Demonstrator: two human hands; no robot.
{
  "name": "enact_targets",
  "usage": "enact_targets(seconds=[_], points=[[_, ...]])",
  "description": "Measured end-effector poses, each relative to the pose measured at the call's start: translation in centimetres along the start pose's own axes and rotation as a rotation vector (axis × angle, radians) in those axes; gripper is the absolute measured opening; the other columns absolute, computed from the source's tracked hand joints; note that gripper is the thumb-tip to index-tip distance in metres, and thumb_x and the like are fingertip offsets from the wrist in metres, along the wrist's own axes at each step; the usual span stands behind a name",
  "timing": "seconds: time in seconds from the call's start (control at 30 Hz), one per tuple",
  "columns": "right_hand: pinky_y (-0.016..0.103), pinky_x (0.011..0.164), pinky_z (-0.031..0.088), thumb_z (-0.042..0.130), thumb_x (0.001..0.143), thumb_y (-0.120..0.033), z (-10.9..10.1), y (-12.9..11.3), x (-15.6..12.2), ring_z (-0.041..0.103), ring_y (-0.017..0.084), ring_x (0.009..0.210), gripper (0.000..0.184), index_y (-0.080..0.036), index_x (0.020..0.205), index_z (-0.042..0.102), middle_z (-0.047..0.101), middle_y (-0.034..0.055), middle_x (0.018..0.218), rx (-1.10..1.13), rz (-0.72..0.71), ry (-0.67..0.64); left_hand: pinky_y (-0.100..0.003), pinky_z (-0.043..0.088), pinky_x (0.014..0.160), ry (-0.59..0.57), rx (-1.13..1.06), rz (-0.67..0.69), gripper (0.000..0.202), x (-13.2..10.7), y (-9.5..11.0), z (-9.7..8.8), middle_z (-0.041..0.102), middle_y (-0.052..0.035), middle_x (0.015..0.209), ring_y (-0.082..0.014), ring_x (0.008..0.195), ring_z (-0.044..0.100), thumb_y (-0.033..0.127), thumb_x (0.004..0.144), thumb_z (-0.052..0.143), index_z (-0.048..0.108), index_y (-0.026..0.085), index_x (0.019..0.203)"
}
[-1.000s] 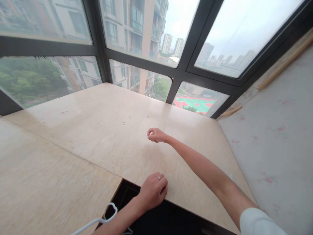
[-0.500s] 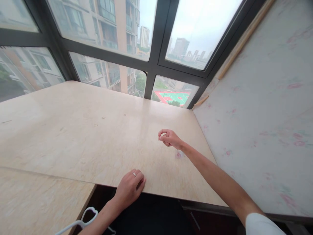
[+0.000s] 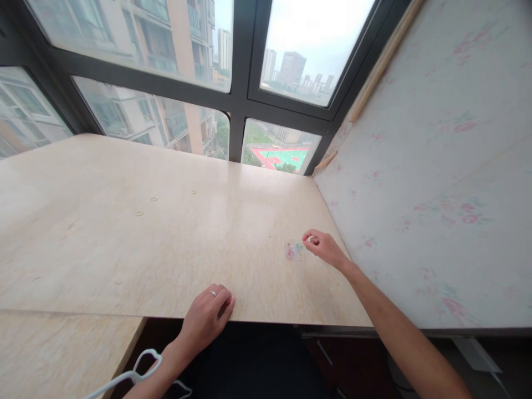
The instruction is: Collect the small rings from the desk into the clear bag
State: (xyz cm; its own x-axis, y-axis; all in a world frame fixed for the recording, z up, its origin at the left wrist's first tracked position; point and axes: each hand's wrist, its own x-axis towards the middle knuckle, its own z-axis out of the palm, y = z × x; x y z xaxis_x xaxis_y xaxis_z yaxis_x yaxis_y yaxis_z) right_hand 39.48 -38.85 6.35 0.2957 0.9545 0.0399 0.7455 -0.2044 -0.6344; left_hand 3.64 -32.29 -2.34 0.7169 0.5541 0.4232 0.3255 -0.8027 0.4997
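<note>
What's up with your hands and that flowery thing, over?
Left hand loosely curled at the table's near edge. Right hand beside the see-through flowery piece, touch unclear. Three thin loops lie farther left, away from both hands.

Soft, overcast daylight came through the tall glass windows with dark grey frames (image 3: 239,72) across the top of the frame. The pale sky (image 3: 320,33) at upper centre was nearly burnt out to white. Below the panes, a milky sheen lay on the glossy beige marbled tabletop (image 3: 257,221), where shadows were faint and soft-edged. The white wallpapered wall with pink flowers (image 3: 419,138) looked greyer and dimmer, darkening at the upper right corner. The dark space under the tabletop (image 3: 353,360) sank almost to black. Wide-angle distortion stretched the edges; distant buildings (image 3: 293,69) were hazy.
</note>
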Motion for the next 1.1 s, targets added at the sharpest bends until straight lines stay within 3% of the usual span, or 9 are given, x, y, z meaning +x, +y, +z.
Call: enact_targets(seconds=[0.13, 0.3, 0.43, 0.53, 0.63, 0.73, 0.83, 0.93, 1.1], points=[[0.023, 0.050, 0.025, 0.052, 0.078, -0.027, 1.0, 1.4, -0.7, 0.035, 0.009, 0.046, 0.016, -0.018, 0.079, 0.065, 0.036, -0.0082, 0.048, -0.165, -0.050, -0.046, -0.029, 0.038, 0.061, -0.020, 0.016, -0.008, 0.017, -0.2, 0.0, 0.0, 0.054, -0.0019, 0.071, -0.0170, 0.066, 0.050, 0.019, 0.092, 0.045, 0.046, 0.020, 0.075], [0.023, 0.051, 0.026, 0.051, 0.080, -0.029, 1.2, 1.3, -1.1, 0.031, 0.010, 0.046, 0.019, -0.018, 0.082, 0.066, 0.031, -0.0091, 0.048, -0.067, -0.045, 0.081, -0.029, 0.039, 0.061, -0.021, 0.014, -0.040, 0.017, 0.0, 0.2, -0.1, 0.055, -0.0018, 0.070, -0.0165, 0.066, 0.051, 0.020, 0.091, 0.045, 0.048, 0.020, 0.074], [0.023, 0.050, 0.027, 0.050, 0.083, -0.030, 1.4, 1.0, -2.1, 0.030, 0.010, 0.046, 0.019, -0.018, 0.083, 0.065, 0.031, -0.0087, 0.049, -0.016, -0.072, 0.101, -0.028, 0.040, 0.059, -0.042, -0.028, -0.151, 0.016, 0.3, 0.5, -0.2, 0.056, -0.0009, 0.069, -0.0161, 0.064, 0.052, 0.023, 0.089, 0.048, 0.049, 0.020, 0.073], [0.023, 0.049, 0.028, 0.049, 0.086, -0.031, 2.8, 1.0, -3.5, 0.032, 0.010, 0.047, 0.022, -0.017, 0.085, 0.066, 0.033, -0.0076, 0.050, -0.002, -0.121, 0.087, -0.028, 0.041, 0.058, -0.032, -0.101, -0.295, 0.017, 0.9, 0.8, -0.3, 0.056, -0.0001, 0.066, -0.0159, 0.061, 0.053, 0.027, 0.086, 0.051, 0.049, 0.020, 0.071], [0.023, 0.049, 0.032, 0.046, 0.089, -0.032, 5.2, 1.1, -5.4, 0.037, 0.011, 0.047, 0.026, -0.017, 0.087, 0.068, 0.038, -0.0061, 0.050, -0.002, -0.182, 0.039, -0.026, 0.042, 0.054, 0.064, -0.221, -0.505, 0.020, 2.5, 0.6, -1.0, 0.056, 0.0011, 0.062, -0.0151, 0.057, 0.054, 0.032, 0.084, 0.052, 0.049, 0.020, 0.069], [0.022, 0.051, 0.038, 0.045, 0.090, -0.031, 7.5, 1.0, -7.1, 0.045, 0.012, 0.048, 0.027, -0.019, 0.088, 0.069, 0.049, -0.0036, 0.054, 0.000, -0.258, -0.045, -0.026, 0.044, 0.056, 0.260, -0.256, -0.682, 0.023, 5.1, -0.3, -2.2, 0.059, 0.0008, 0.063, -0.0152, 0.058, 0.057, 0.038, 0.081, 0.056, 0.050, 0.020, 0.068], [0.022, 0.052, 0.041, 0.045, 0.091, -0.030, 8.7, 1.1, -7.9, 0.051, 0.013, 0.048, 0.027, -0.019, 0.087, 0.069, 0.054, -0.0021, 0.055, -0.005, -0.298, 0.002, -0.026, 0.045, 0.061, 0.479, -0.258, -0.758, 0.022, 8.0, -2.4, -3.4, 0.059, 0.0000, 0.066, -0.0155, 0.063, 0.058, 0.039, 0.078, 0.059, 0.051, 0.019, 0.069], [0.020, 0.046, 0.040, 0.045, 0.092, -0.034, 8.8, 1.4, -7.9, 0.048, 0.012, 0.043, 0.029, -0.018, 0.086, 0.068, 0.050, -0.0034, 0.050, 0.031, -0.274, 0.080, -0.026, 0.046, 0.064, 0.605, -0.177, -0.840, 0.018, 10.4, -6.2, -4.3, 0.060, -0.0012, 0.071, -0.0156, 0.067, 0.059, 0.035, 0.078, 0.056, 0.051, 0.019, 0.073], [0.019, 0.044, 0.042, 0.046, 0.092, -0.038, 8.8, 1.9, -7.6, 0.050, 0.012, 0.041, 0.031, -0.018, 0.084, 0.069, 0.051, -0.0030, 0.048, 0.038, -0.317, 0.113, -0.027, 0.047, 0.076, 0.533, 0.076, -0.934, 0.011, 11.5, -14.0, -7.0, 0.065, -0.0041, 0.085, -0.0177, 0.081, 0.061, 0.019, 0.076, 0.053, 0.056, 0.017, 0.086]])
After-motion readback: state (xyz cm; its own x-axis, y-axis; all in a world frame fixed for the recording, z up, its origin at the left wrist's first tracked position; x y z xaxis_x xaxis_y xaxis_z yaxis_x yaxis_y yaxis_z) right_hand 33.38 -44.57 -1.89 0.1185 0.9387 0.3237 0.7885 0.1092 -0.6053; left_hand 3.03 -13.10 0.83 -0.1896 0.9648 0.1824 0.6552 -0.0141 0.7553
